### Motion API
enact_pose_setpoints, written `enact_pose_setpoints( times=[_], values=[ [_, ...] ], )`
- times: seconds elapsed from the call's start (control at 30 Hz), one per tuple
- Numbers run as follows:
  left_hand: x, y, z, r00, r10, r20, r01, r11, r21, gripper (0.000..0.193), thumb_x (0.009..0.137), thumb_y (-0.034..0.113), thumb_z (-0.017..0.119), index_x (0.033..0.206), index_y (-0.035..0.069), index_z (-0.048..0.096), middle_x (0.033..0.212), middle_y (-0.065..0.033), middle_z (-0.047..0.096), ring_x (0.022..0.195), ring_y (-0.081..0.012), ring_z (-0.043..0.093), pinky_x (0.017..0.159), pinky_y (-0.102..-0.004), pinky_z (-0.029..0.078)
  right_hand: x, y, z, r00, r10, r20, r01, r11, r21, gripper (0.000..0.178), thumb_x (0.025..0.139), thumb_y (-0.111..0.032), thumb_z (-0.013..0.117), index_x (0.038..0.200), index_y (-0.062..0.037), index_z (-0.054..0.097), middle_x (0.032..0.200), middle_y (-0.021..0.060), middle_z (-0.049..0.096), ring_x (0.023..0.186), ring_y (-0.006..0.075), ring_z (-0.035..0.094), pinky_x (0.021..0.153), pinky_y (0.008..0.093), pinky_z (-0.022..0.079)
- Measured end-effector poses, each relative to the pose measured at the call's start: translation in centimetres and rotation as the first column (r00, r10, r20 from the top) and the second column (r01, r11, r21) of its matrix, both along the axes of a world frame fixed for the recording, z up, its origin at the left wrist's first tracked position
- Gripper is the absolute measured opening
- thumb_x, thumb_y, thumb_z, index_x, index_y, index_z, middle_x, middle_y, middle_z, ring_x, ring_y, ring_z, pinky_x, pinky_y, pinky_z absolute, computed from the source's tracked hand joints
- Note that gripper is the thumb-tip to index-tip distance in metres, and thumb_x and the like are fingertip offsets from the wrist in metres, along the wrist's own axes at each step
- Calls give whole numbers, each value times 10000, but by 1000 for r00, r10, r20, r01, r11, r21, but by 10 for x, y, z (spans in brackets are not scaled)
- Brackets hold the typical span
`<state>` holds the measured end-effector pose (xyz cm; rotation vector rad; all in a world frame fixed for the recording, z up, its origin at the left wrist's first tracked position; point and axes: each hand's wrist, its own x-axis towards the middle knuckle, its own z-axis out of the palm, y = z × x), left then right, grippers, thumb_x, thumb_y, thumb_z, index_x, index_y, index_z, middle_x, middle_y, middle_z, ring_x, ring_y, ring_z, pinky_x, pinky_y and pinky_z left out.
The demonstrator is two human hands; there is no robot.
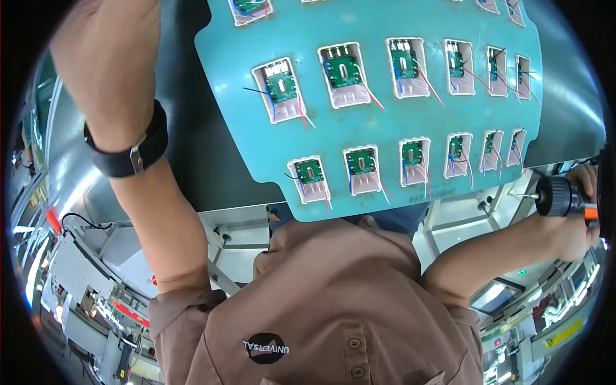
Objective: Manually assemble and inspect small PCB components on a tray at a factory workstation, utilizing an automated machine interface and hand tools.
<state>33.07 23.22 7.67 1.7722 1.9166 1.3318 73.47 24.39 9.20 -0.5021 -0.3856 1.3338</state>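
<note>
My left hand [106, 48] reaches up at the far left, beside the teal tray, and its fingers run out of the picture. A black wristband [119, 160] circles that wrist. Out at the right edge, my right hand [568, 236] is closed around a screwdriver [557, 196] with a black ribbed collar and an orange band, its thin metal bit pointing left. The teal tray [378, 122] holds rows of small white plastic housings [350, 99]. Inside them sit green circuit boards [281, 86] with red, white, blue and black wires, some hanging over the rims.
Beneath the tray lies a dark work surface [192, 138], its front edge close to my body. White frame legs [449, 215] show below. White equipment [83, 263] stands at lower left, and a screen [494, 296] at lower right.
</note>
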Motion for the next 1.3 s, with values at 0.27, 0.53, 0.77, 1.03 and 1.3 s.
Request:
enact_pose_setpoints(
  times=[0.27, 0.53, 0.77, 1.03, 1.3],
  values=[
    [-3, 19, -16, 983, -14, 185, 37, 992, -118, 261, 827, -54, 463, 1011, -41, 647, 853, -22, 613, 652, -27, 454, 572, -146, 356, 12, 27, -42, 983, 118, 142, -128, 990, 61, 565, 771, -287, 456, 1106, 162, 379, 868, 139, 399, 742, 201, 439, 726, 320, 424],
    [-6, 15, -17, 986, 16, 169, 7, 991, -133, 245, 837, -37, 482, 1014, -39, 651, 850, -22, 619, 664, -28, 461, 591, -146, 360, 5, 27, -44, 957, 159, 244, -192, 974, 117, 505, 771, -263, 485, 1072, 135, 406, 868, 141, 400, 749, 197, 436, 737, 315, 420],
    [-4, 17, -18, 987, 23, 160, -1, 991, -135, 230, 848, -28, 489, 1013, -39, 649, 849, -14, 621, 678, -29, 480, 613, -142, 369, -19, 26, -45, 952, -10, 306, -14, 997, 75, 462, 963, -414, 350, 1029, 3, 539, 844, 127, 608, 612, 268, 624, 540, 378, 580],
    [-5, 17, -19, 986, 16, 168, 5, 992, -128, 224, 851, -33, 497, 1017, -37, 647, 849, -12, 622, 694, -27, 500, 621, -141, 376, -6, 25, -46, 952, 70, 298, -101, 991, 91, 520, 791, -272, 416, 1075, 163, 397, 880, 154, 402, 741, 203, 432, 716, 318, 429],
    [-9, 17, -18, 983, 17, 183, 7, 991, -130, 220, 853, -34, 496, 1011, -34, 650, 846, -11, 623, 705, -29, 507, 628, -139, 380, -7, 25, -46, 936, 35, 351, -71, 993, 92, 520, 812, -260, 406, 1096, 175, 388, 886, 167, 411, 753, 212, 441, 721, 328, 429]
  ],
)
